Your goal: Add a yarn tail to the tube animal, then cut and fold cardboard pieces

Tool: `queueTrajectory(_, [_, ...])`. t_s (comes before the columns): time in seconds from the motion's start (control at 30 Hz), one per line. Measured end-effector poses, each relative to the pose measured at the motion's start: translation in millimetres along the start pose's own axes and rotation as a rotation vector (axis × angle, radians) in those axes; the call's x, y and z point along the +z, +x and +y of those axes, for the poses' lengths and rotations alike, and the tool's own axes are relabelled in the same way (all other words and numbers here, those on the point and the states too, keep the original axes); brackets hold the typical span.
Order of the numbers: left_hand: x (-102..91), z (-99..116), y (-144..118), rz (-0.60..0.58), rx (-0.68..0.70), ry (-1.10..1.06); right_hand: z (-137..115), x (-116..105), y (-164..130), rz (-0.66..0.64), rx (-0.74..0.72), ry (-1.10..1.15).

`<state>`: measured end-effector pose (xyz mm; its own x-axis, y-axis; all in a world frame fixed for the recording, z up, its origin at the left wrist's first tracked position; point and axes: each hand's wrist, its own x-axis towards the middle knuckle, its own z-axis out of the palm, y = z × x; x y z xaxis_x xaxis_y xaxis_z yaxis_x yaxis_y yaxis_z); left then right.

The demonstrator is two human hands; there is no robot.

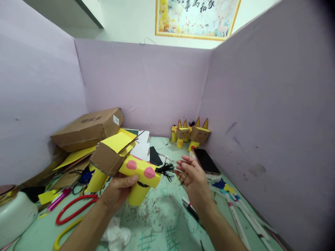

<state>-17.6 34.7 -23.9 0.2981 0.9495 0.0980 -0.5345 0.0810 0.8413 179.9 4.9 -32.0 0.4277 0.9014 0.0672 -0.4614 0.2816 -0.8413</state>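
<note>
At seven to eight o'clock from the view's centre, the left hand (117,190) has its grip closed around the body of a yellow paper animal (137,168), over the green counter (159,209). The animal's cardboard head (106,157) points to ten o'clock, its black tassel tail (164,169) to three. The right hand (192,174) is just beside the tail, its grip loose with fingers parted; whether strands touch it I cannot tell. From the held animal, horned animals (200,135) stand at two o'clock, a cardboard box (89,127) lies at ten and crumpled tissue (117,234) at six.
</note>
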Motion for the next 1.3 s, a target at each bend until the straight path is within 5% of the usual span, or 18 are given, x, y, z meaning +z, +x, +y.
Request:
queueTrajectory(0.1, [3.9, -7, 4, -0.062, -0.021, -0.068, 4, 2, -1, -0.120, 0.085, -0.014])
queueTrajectory(0.3, [9.9, -28, 32, -0.336, -0.226, -0.219, 9, 2, -2, -0.099, 0.007, -0.127])
queueTrajectory(0.4, [6.4, -38, 42, -0.378, -0.331, -0.222, 9, 3, -3, -0.127, -0.011, -0.157])
queueTrajectory(0.7, [-13.6, -53, 38, -0.055, -0.296, -0.123, 22, 8, -7, -0.207, 0.014, -0.235])
queueTrajectory(0.93, [-19.0, -44, 22, 0.269, -0.276, 0.245, 19, 9, -9, -0.217, 0.038, -0.279])
queueTrajectory(1.03, [-8.2, -31, 6, 0.381, -0.138, 0.412, 17, 6, -6, -0.200, 0.045, -0.303])
queueTrajectory(1.1, [6.2, -21, -7, 0.415, 0.083, 0.572, 14, 2, -2, -0.174, 0.043, -0.322])
queueTrajectory(1.2, [30.0, -15, -23, 0.237, 0.618, 1.104, 5, -6, 5, -0.131, 0.038, -0.349])
queueTrajectory(1.3, [46.2, -19, -27, 0.070, 0.816, 1.473, -1, -11, 7, -0.108, 0.031, -0.360])
